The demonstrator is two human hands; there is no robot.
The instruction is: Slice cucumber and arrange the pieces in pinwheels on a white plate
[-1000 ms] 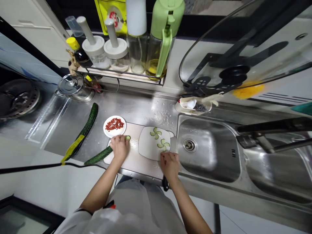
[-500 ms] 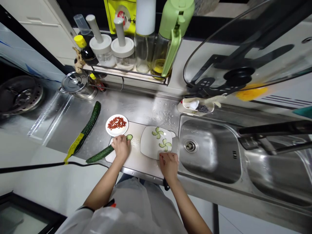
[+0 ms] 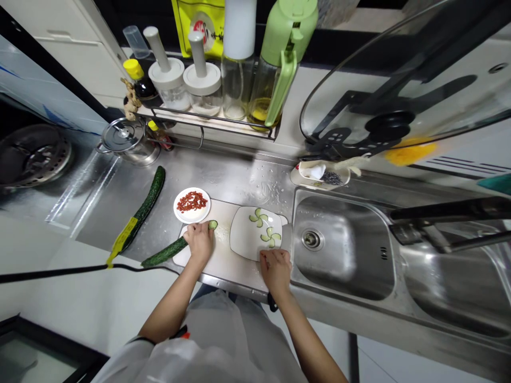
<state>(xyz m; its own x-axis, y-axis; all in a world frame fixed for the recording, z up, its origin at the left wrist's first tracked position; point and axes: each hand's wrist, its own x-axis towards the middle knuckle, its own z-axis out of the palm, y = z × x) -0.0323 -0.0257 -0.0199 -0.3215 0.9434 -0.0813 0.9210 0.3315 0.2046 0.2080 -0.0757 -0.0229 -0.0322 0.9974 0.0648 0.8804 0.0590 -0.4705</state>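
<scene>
My left hand (image 3: 199,242) is closed over a cut cucumber (image 3: 165,254) lying across the left part of the white cutting board (image 3: 219,266). The cucumber's pale cut end shows past my fingers. A white plate (image 3: 243,239) rests on the board, with curved cucumber slices (image 3: 258,217) laid in two pinwheel shapes on its right side. At the plate's lower right edge is my right hand (image 3: 276,270), its fingers bent and drawn together. What they hold, if anything, is hidden. A small black piece (image 3: 272,302) shows at the counter edge below that wrist.
A small white dish (image 3: 191,215) of red dried berries sits behind my left hand. A whole cucumber (image 3: 147,207) with a yellow label lies left. The sink (image 3: 347,239) is on the right. Jars and an oil bottle (image 3: 275,69) stand on the rack; a lidded pot (image 3: 131,141) is back left.
Almost nothing differs. My right hand has shifted very slightly to the left along the plate's edge; the left hand stays on the cucumber.
</scene>
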